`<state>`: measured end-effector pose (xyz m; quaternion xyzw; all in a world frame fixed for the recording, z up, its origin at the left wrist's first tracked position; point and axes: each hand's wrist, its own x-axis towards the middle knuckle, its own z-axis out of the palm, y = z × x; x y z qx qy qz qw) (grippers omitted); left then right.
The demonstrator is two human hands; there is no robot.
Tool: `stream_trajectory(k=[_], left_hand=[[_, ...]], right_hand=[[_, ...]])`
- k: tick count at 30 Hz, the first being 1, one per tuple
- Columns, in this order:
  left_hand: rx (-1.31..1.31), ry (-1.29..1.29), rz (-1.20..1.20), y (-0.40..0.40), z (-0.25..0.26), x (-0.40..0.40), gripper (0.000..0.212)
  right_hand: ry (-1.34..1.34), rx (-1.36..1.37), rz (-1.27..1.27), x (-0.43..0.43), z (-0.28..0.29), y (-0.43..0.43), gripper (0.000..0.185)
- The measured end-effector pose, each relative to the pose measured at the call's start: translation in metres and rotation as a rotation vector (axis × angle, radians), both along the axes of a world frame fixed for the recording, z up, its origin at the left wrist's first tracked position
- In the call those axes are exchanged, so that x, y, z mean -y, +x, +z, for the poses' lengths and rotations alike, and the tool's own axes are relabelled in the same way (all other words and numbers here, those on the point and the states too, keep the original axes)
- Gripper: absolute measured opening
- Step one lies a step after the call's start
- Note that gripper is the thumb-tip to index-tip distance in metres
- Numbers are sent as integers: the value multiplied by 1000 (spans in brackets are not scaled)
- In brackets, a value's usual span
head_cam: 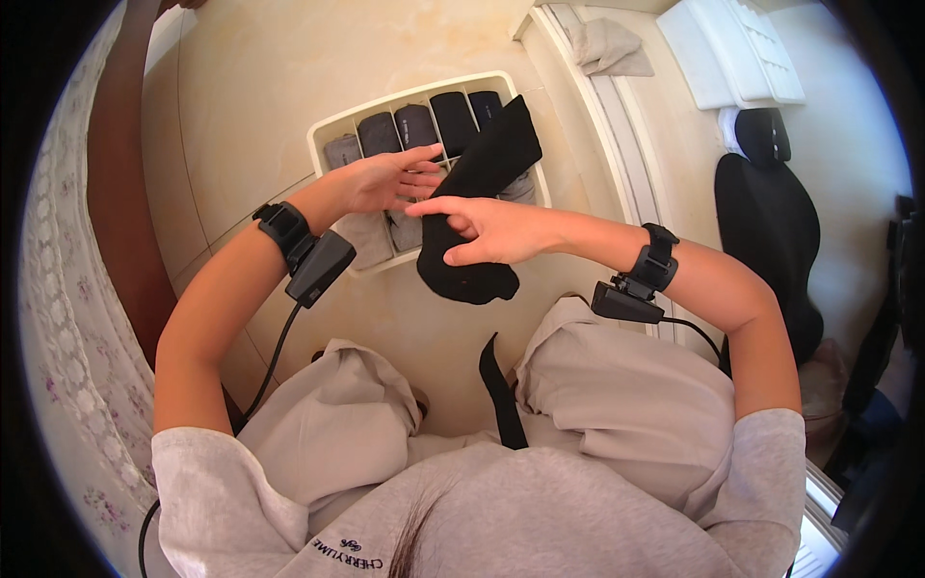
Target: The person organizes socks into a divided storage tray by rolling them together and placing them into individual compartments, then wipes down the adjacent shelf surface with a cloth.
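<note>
A black sock [498, 155] lies slantwise across a cream plastic divided box [405, 94], with its foot end past the near rim. Over the sock's middle is my right hand [491, 227], index finger pointing left and thumb against the fabric. Whether it grips the sock is unclear. My left hand [394, 177] is just left of the sock, fingers apart and palm partly showing, holding nothing. Rolled socks in grey and dark shades fill the far row of compartments, including a black roll [454, 123]. Lighter rolls, such as a beige-grey one [365, 238], sit in the near row, partly hidden by my hands.
Dark soft items [766, 231] lie on the right beyond a raised door track [614, 130]. White plastic containers [723, 58] and a beige cloth [607, 47] are at the upper right. A floral lace curtain [79, 289] hangs left beside brown wood [119, 180]. A black strip [502, 397] lies between my legs.
</note>
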<state>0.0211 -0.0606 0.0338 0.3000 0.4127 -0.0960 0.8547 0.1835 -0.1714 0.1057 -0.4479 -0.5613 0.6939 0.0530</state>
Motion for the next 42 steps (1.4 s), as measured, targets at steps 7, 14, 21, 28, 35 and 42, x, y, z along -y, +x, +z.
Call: stream_trajectory(k=[7, 14, 21, 28, 35, 42], left_hand=[[204, -185, -64, 14, 1, 27, 46], [179, -135, -31, 29, 22, 23, 28], [518, 289, 513, 24, 64, -75, 35], [-85, 641, 355, -10, -1, -63, 37], [-87, 619, -172, -8, 3, 2, 59], [130, 69, 293, 11, 23, 14, 43]], right_hand=[[-157, -267, 344, 6, 14, -20, 50], [-226, -345, 510, 3, 22, -21, 47], [-451, -611, -346, -18, 23, -3, 50], [-501, -416, -904, -14, -44, 15, 64], [-546, -441, -872, -11, -48, 34, 63], [-538, -600, -831, -28, -22, 25, 57]])
